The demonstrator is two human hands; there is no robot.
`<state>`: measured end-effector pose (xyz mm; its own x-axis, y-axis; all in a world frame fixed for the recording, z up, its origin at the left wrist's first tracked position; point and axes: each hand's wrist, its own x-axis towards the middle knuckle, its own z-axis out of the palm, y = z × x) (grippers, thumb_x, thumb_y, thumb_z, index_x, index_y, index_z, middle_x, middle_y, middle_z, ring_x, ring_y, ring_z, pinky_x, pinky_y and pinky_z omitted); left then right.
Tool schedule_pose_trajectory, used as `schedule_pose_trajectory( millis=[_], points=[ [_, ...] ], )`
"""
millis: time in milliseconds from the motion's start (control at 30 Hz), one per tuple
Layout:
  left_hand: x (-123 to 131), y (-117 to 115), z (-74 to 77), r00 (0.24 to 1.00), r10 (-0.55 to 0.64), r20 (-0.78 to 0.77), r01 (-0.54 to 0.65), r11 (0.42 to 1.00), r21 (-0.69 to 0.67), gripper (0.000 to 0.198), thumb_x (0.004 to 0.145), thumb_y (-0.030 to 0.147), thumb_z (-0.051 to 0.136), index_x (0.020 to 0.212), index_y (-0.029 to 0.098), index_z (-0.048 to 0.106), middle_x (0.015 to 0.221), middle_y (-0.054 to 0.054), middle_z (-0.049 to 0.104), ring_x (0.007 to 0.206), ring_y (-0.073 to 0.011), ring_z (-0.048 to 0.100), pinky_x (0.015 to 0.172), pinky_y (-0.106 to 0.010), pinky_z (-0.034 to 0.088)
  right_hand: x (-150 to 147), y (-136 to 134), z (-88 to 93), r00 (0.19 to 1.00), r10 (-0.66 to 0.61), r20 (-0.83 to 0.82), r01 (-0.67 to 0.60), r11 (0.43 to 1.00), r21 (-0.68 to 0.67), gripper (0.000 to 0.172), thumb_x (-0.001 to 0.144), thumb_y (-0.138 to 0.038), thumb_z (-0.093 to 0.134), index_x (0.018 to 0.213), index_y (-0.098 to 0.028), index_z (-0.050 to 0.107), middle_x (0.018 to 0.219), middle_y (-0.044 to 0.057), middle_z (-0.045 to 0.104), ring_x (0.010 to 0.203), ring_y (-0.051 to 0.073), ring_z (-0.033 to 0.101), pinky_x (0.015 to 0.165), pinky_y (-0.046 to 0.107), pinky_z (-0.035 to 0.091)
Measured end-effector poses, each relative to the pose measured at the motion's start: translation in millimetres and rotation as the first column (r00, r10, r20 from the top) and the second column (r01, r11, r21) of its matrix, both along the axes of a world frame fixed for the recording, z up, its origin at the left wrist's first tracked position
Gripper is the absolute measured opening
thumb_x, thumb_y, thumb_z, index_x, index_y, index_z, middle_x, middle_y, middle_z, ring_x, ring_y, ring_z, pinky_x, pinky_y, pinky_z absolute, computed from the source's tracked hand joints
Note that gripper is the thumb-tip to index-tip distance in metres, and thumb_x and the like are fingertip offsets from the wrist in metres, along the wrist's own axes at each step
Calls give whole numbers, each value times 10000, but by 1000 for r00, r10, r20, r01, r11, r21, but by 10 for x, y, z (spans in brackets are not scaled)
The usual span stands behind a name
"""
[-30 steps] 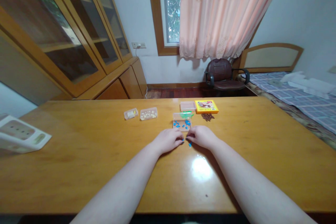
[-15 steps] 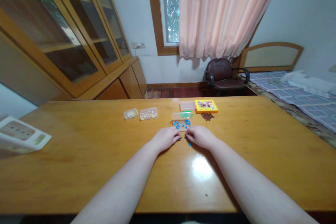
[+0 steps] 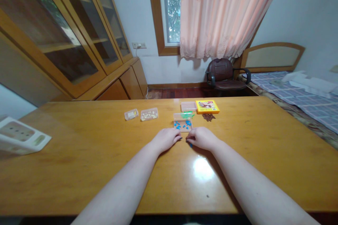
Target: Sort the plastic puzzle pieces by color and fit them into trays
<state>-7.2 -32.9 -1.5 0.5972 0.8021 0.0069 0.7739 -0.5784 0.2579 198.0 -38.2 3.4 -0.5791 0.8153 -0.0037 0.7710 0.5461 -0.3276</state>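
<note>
Surface point(image 3: 79, 147): wide, wooden, glossy. Near edge ran under the forearms; far edge lay just behind the row of boxes. Plenty of bare room L and R of the hands, and btwn them and the near edge. White package point(image 3: 18, 140) sat at the far L edge, well apart.

Left hand point(image 3: 167, 140) and right hand point(image 3: 202, 137) lay knuckles-up at ctr, fingertips nearly meeting, just in front of a clear box point(image 3: 182, 124) w/ blue bits inside. Box's long axis ran L–R, parallel to the far edge. One blue bit point(image 3: 190, 145) showed at the right hand's fingertips; too small to tell which way it pointed. Grip, both hands: fingers curled under, couldn't tell if pinching anything or only resting.

Behind the clear box, a tray w/ green bits point(image 3: 184, 115), just beside it. Further back: pinkish box point(image 3: 188, 105), yellow box point(image 3: 207, 106) touching its R side, dark pile point(image 3: 208, 116) in front of the yellow one. Off to the L, two small boxes point(image 3: 149, 114), near each other, long axes also L–R.
</note>
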Motion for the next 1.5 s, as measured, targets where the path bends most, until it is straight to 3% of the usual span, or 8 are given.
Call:
schedule_pose_trajectory(
  millis=[267,567,733,867,1033,1300,1500],
  points=[
    [-20,0,-5,1000,-8,21,8,1000,-16,141,835,297,527,872,225,643,882,-23,681,801,-173,611,722,-259,451,80,30,-20,995,-76,-67,75,997,-11,204,802,-352,561,819,-222,718,796,37,714,731,166,621,645,244,400],
    [-15,-29,19,1000,-10,18,10,1000,2,143,828,242,498,852,219,636,872,-26,660,797,-165,605,723,-252,460,117,73,-44,986,-77,-147,61,992,-106,103,725,-277,633,770,-213,701,711,0,687,623,124,583,572,212,381],
    [-10,-41,74,996,-63,67,57,994,90,145,842,235,491,887,220,628,896,-28,654,820,-163,598,751,-259,458,106,73,-30,991,-86,-100,80,995,-62,141,740,-329,636,795,-230,719,750,12,707,665,145,605,601,229,398],
    [-31,-11,61,988,18,152,-46,982,185,204,883,266,454,995,221,618,987,-43,643,915,-174,590,838,-288,450,91,67,-48,996,-36,-78,33,999,-41,165,781,-314,594,834,-243,734,837,20,723,757,162,630,671,238,422],
    [-59,27,-6,984,123,126,-142,979,149,287,891,270,442,1144,241,576,1109,-52,610,957,-182,592,837,-291,466,97,71,-70,996,-54,-64,55,998,3,188,801,-348,578,853,-249,729,855,24,724,783,169,634,693,245,427],
    [26,-59,11,989,-124,77,121,992,43,216,869,263,480,1027,258,627,996,-20,628,912,-163,589,803,-256,460,41,59,-103,997,-13,-70,13,1000,-8,178,801,-260,549,838,-220,719,824,38,719,730,157,621,640,232,393],
    [39,-66,12,985,-159,67,157,987,26,274,873,287,480,1125,289,589,1002,-17,619,912,-177,589,783,-270,463,-5,52,-181,989,-2,-146,0,1000,-14,129,785,-239,562,782,-188,680,757,36,691,678,140,587,609,221,361]
  ],
)
